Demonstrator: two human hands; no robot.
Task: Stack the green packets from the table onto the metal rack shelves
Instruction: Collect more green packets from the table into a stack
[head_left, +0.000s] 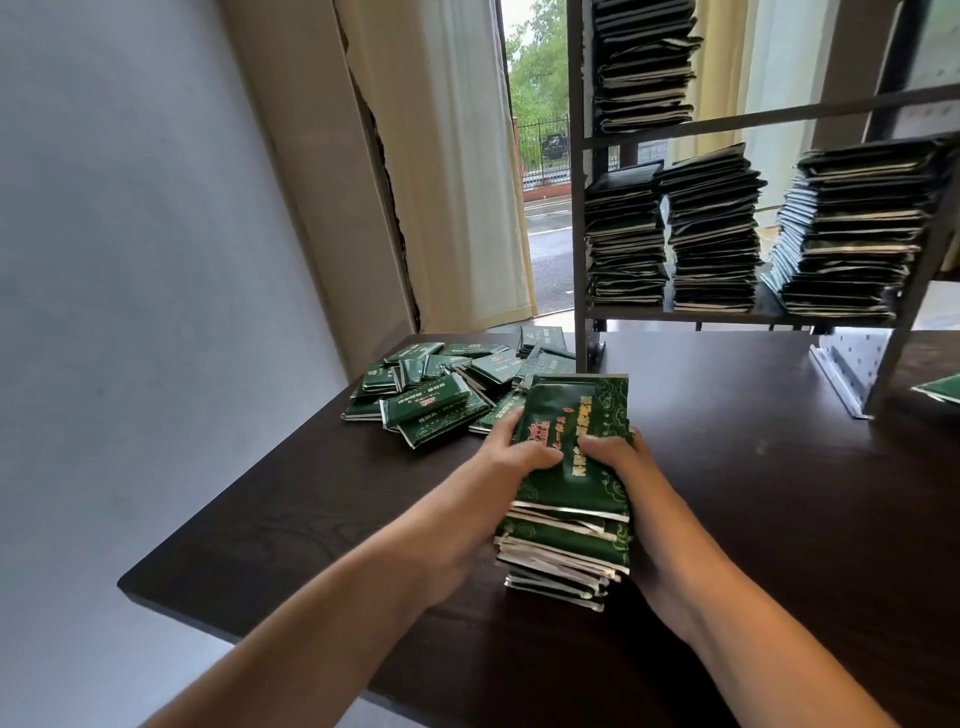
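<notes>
A thick stack of green packets (569, 488) stands on the dark table (753, 493), held between both hands. My left hand (493, 478) grips its left side with the thumb over the top packet. My right hand (631, 478) grips the right side, thumb on top too. A loose pile of green packets (441, 389) lies at the table's far left corner. The metal rack (727, 312) stands at the back right, with three tall packet stacks (711, 234) on its lower shelf and another stack (644, 62) on the shelf above.
A single green packet (940, 388) lies at the right edge beside the rack's perforated foot bracket (847, 371). A grey wall is on the left, with a curtain (441, 156) and window behind the table.
</notes>
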